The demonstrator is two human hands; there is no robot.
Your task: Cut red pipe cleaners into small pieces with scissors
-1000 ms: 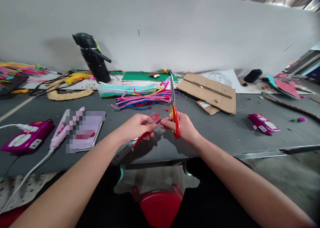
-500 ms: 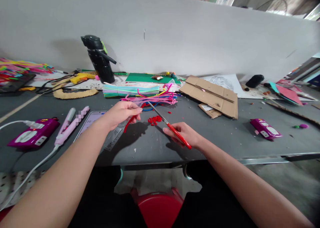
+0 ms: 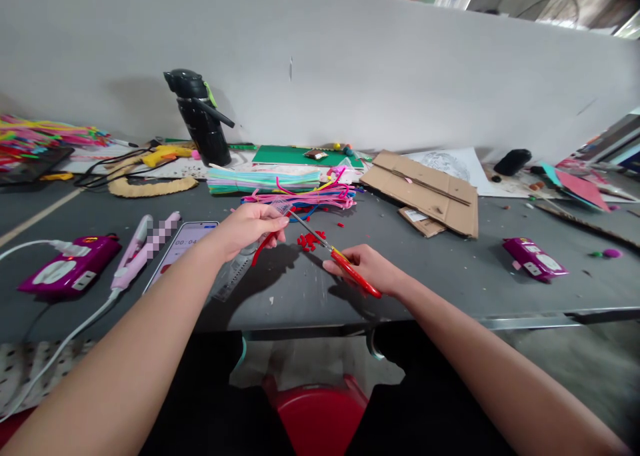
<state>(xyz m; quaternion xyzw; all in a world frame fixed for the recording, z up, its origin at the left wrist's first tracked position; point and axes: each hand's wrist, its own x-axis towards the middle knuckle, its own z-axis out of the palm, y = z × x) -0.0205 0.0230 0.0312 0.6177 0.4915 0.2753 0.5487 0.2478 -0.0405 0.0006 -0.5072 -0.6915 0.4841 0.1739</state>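
Observation:
Between the fingers of my left hand (image 3: pixel 257 228) is a red pipe cleaner (image 3: pixel 260 248), its tail hanging below the palm. My right hand (image 3: pixel 363 269) grips red-handled scissors (image 3: pixel 347 269), whose blades point up and left, the tips close to my left fingertips. Whether the blades touch the pipe cleaner I cannot tell. Under the blades lies a small pile of short red pieces (image 3: pixel 311 241) on the grey table. A clear ruler (image 3: pixel 233 277) lies below my left hand, partly covered by it. Bundles of pink pipe cleaners (image 3: pixel 310 197) and pale blue ones (image 3: pixel 265 181) lie just beyond.
To the left are a phone (image 3: pixel 175 246), a pink hair straightener (image 3: pixel 143 253) and a purple power strip (image 3: pixel 70 266). A black flask (image 3: pixel 203 123) stands at the back. Folded cardboard (image 3: pixel 425 193) and another purple power strip (image 3: pixel 535 259) are to the right.
The scissors' tips have come closer to my left fingers and the blades look more closed. Both hands keep their grips; the whole view has shifted slightly.

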